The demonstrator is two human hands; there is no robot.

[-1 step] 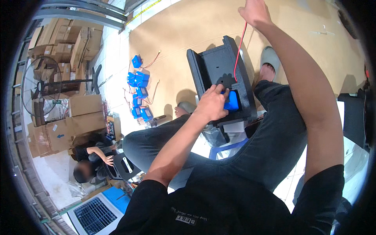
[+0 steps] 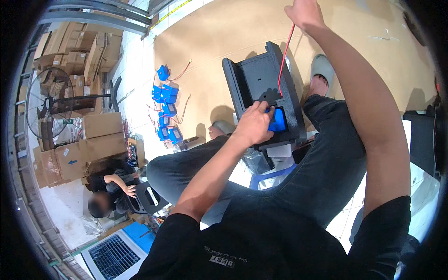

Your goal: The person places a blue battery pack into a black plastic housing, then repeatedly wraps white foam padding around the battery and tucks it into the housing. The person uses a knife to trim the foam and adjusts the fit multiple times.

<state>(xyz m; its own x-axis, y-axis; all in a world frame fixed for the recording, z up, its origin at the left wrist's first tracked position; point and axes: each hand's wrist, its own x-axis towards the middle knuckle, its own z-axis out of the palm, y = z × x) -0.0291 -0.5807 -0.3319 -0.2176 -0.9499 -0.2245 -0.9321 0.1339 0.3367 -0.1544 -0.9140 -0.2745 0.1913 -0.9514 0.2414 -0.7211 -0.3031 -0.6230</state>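
**Blue block pressed into black housing, red wire pulled up**

At the far left, stacked cardboard boxes (image 2: 95, 135) stand beside a floor fan (image 2: 49, 105). Below them another person (image 2: 109, 193) crouches over a small black part, near a white grille panel (image 2: 114, 255) at the bottom edge. Further right, a cluster of blue blocks (image 2: 165, 112) with thin wires lies on the white floor, next to the brown cardboard sheet (image 2: 210, 37).

In the middle, the left hand (image 2: 254, 123) rests on the lower end of the black housing (image 2: 263, 98), which sits tilted on the person's lap. Its fingers are curled down onto a blue block (image 2: 279, 121) set in the housing's lower compartment; they press on it rather than wrap around it. A red wire (image 2: 285, 58) runs from the housing, just above the block, straight up to the right hand (image 2: 305, 11), which pinches the wire's upper end at the top edge, fingers closed on it.

Right of the housing, a foot in a grey sandal (image 2: 322, 72) rests on the cardboard sheet.

Both pictures come from the same instant, so nothing differs: hands, wire and housing lie just the same.
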